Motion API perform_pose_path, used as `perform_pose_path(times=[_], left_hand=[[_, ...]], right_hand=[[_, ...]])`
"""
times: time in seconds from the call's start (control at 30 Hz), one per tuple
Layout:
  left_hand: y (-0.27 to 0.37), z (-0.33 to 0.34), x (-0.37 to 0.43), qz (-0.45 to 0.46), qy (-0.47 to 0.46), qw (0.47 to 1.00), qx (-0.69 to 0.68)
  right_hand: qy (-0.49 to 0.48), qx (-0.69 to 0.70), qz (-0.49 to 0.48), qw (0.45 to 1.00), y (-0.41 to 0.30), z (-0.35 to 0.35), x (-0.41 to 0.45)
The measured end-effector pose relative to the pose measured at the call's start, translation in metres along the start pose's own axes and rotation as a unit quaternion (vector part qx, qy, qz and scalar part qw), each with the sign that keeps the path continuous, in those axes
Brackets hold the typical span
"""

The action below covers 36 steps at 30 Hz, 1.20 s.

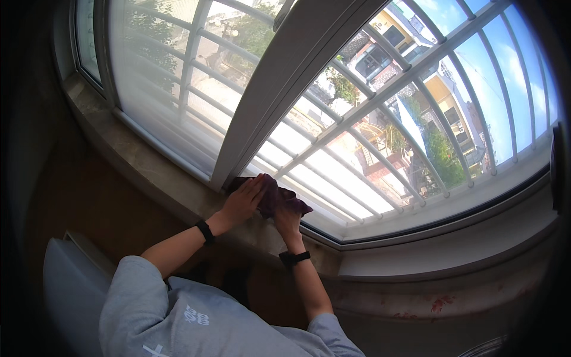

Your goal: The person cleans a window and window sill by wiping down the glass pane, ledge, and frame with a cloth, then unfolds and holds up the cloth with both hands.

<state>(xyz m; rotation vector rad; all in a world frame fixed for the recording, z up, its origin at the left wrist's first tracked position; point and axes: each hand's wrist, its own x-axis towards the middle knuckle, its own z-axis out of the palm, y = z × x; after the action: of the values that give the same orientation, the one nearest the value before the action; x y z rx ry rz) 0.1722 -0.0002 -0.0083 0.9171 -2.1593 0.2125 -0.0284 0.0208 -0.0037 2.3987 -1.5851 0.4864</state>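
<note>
A dark purple cloth (270, 193) lies bunched at the foot of the upright window post (267, 93), where the post meets the stone sill (196, 196). My left hand (242, 199) rests on the cloth's left part, its fingers stretched out and close together; the thumb is hidden. Just to the right, my right hand (287, 218) grips the cloth from the near side, with its fingers mostly covered by the folds. One pointed corner of cloth sticks out to the right. Each wrist wears a black band.
White security bars (383, 102) stand outside the window, with buildings and trees beyond. A sheer blind (147, 93) covers the left pane. Fabric with a red floral print (441, 303) runs below the right ledge (446, 256). A pale, box-like object (73, 285) stands at lower left.
</note>
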Motion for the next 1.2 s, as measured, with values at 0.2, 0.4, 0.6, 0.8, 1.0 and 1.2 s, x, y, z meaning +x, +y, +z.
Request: perform_pose_path(times=[0.2, 0.4, 0.6, 0.8, 1.0, 1.2], left_hand=[[0.031, -0.131, 0.116, 0.011, 0.241, 0.967, -0.076], [-0.013, -0.233, 0.232, 0.079, 0.373, 0.925, -0.003], [-0.049, -0.292, 0.302, 0.138, 0.352, 0.923, 0.073], [-0.063, -0.241, 0.266, 0.122, 0.344, 0.930, 0.050], [-0.075, -0.172, 0.191, 0.050, 0.284, 0.957, 0.029], [-0.072, -0.110, 0.115, -0.009, 0.190, 0.981, 0.042]], right_hand=[[0.215, -0.046, 0.052, 0.974, -0.041, -0.123, 0.096], [0.527, -0.061, -0.078, 0.844, -0.049, -0.255, 0.213], [0.548, -0.010, -0.176, 0.818, -0.086, -0.343, 0.277], [0.570, -0.085, -0.142, 0.805, -0.089, -0.286, 0.278], [0.505, -0.057, -0.079, 0.858, -0.099, -0.209, 0.237], [0.410, -0.121, -0.066, 0.902, -0.095, -0.136, 0.183]])
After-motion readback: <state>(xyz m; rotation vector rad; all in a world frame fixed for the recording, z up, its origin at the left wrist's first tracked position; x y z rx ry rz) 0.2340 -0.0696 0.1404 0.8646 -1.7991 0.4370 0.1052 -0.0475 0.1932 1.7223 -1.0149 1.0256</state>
